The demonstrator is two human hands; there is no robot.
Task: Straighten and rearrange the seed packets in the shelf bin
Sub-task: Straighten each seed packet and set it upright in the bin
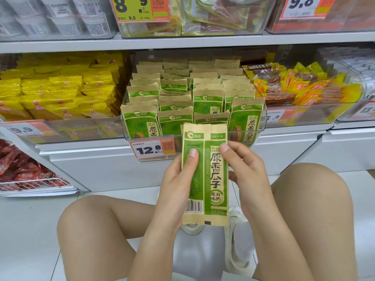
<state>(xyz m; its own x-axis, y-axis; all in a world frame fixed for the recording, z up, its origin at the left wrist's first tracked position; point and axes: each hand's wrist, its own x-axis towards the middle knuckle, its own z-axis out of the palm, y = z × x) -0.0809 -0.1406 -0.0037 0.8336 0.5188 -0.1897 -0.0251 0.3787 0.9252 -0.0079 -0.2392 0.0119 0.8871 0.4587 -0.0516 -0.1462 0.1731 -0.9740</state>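
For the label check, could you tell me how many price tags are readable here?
3: 12.8 tag on the seed bin, 9.9 tag at left, 9.8 tag top right. Others are blurred or cut off.

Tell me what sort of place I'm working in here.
Most likely a grocery or snack shop aisle: shelves carry clear bins of packaged snacks, each with an orange price tag, and both hands hold a green seed packet before them.
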